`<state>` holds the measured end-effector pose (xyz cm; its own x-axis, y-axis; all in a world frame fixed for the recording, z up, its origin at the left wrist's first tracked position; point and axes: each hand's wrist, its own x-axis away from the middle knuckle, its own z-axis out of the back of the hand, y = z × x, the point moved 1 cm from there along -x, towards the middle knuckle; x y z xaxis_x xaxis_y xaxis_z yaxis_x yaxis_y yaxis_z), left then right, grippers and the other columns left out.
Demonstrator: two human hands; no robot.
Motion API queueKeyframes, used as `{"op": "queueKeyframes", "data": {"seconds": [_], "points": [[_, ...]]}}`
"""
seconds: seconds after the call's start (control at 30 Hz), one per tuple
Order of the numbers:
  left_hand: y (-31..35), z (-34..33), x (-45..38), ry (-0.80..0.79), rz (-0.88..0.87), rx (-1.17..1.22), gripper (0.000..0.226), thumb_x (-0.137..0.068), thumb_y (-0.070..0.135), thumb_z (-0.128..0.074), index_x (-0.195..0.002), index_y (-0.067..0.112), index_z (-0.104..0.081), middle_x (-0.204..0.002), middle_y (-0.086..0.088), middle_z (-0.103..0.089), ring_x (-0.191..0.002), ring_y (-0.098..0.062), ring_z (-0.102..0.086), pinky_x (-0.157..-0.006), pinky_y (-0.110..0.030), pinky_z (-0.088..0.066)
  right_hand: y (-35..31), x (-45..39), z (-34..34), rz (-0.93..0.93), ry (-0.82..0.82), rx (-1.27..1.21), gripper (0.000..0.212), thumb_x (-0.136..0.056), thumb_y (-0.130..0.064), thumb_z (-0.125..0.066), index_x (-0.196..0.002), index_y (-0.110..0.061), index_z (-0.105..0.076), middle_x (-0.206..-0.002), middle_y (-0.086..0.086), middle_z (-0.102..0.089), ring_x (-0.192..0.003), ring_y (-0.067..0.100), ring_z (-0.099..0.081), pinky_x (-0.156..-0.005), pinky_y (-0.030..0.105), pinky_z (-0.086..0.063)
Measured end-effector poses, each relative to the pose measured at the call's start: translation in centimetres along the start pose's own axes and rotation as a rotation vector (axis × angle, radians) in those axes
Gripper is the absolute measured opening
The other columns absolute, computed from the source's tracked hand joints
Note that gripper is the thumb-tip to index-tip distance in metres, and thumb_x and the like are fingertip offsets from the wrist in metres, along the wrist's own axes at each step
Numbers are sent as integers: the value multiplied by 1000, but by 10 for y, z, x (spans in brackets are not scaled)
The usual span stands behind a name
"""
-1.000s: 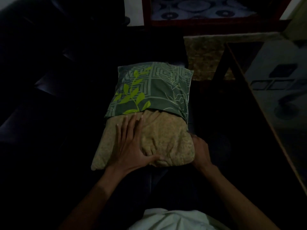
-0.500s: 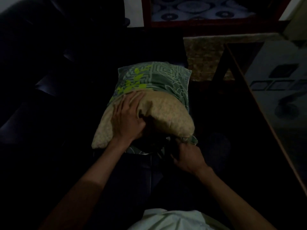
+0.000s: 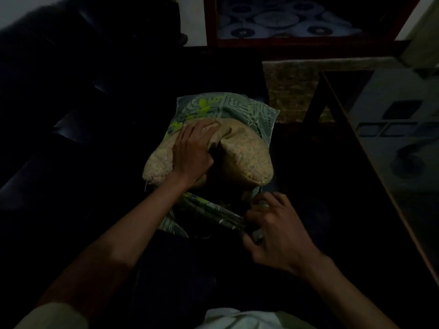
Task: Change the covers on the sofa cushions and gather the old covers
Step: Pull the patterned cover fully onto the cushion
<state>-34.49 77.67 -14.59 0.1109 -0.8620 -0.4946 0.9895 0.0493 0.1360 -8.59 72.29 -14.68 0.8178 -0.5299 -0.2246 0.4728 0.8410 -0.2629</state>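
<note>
Since a second ago my left hand has pushed the beige speckled cushion deeper into the green leaf-patterned fabric cover, folding it. It presses, fingers curled into the crease. My right hand pinches the cover's near edge, on the dark sofa.

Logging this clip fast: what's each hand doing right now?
Left hand: presses down into the beige cushion, fingers dug in.
Right hand: pinches the open edge of the green cover.
</note>
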Motion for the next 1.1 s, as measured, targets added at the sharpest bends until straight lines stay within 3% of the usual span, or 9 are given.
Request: {"op": "queueKeyframes", "data": {"seconds": [0.27, 0.43, 0.5, 0.57, 0.67, 0.8, 0.9, 1.03, 1.1], "points": [[-9, 1, 50, -188, -212, 27, 52, -67, 35, -61, -116, 19, -67, -126, -2, -61, -117, -30, -55, -95, -44, -36, 40, 3, 18, -82, -7, 40, 27, -83, -54, -56, -87, -30, -70, -85, -13, -69, -82, 9, -61, -80, 39, -38], [17, 32, 36, -389, -150, 100, 83, -76, 86, -49, -134, 28, -58, -134, 6, -53, -125, -17, -46, -104, -42, -35, 43, -3, 13, -110, -1, -172, 15, -83, -43, -66, -85, -29, -68, -79, -14, -67, -71, 6, -61, -71, 31, -41], [49, 39, 20, -323, -186, 301, 71, -85, 76, -53, -144, 37, -46, -142, 9, -50, -130, -12, -44, -105, -37, -34, 43, -6, 13, -115, -29, -222, 12, -83, -39, -69, -87, -28, -69, -79, -15, -68, -69, 5, -62, -68, 29, -43], [75, 28, 13, -441, -272, 413, 57, -92, 66, -54, -143, 41, -49, -147, 13, -50, -137, -9, -40, -111, -37, -30, 44, -5, 14, -102, -69, -212, 14, -83, -40, -69, -91, -29, -70, -83, -14, -71, -73, 6, -64, -71, 32, -46], [79, -6, 24, -597, -393, 304, 40, -94, 59, -57, -121, 32, -71, -133, 14, -63, -135, -10, -45, -110, -43, -29, 51, 7, 19, -99, -122, -37, 20, -82, -46, -63, -93, -32, -73, -86, -13, -73, -78, 8, -65, -78, 37, -43], [53, -12, 37, -528, -416, 260, 43, -90, 65, -55, -106, 30, -75, -113, 14, -71, -120, -8, -54, -102, -32, -25, 69, 30, 27, -135, -197, 139, 29, -81, -50, -54, -102, -37, -70, -88, -16, -66, -86, 7, -62, -84, 38, -40], [59, -7, 45, -618, -423, 166, 44, -92, 67, -49, -104, 32, -74, -106, 16, -70, -110, -6, -56, -100, -33, -29, 69, 29, 33, -87, -168, 121, 28, -79, -51, -53, -95, -34, -68, -87, -15, -64, -88, 9, -62, -93, 38, -38], [94, -12, 47, -838, -472, -69, 15, -88, 37, -53, -81, 25, -57, -101, 2, -66, -101, -17, -55, -94, -37, -31, 52, 1, 38, -27, -101, 43, 17, -75, -45, -60, -83, -31, -65, -80, -15, -62, -84, 6, -59, -96, 35, -37], [96, -15, 45, -921, -411, 12, 9, -86, 28, -56, -87, 19, -59, -109, -3, -64, -104, -21, -57, -97, -34, -30, 45, -7, 34, -43, -83, -102, 13, -73, -40, -62, -82, -32, -62, -80, -17, -62, -83, 5, -57, -92, 34, -37]]}}
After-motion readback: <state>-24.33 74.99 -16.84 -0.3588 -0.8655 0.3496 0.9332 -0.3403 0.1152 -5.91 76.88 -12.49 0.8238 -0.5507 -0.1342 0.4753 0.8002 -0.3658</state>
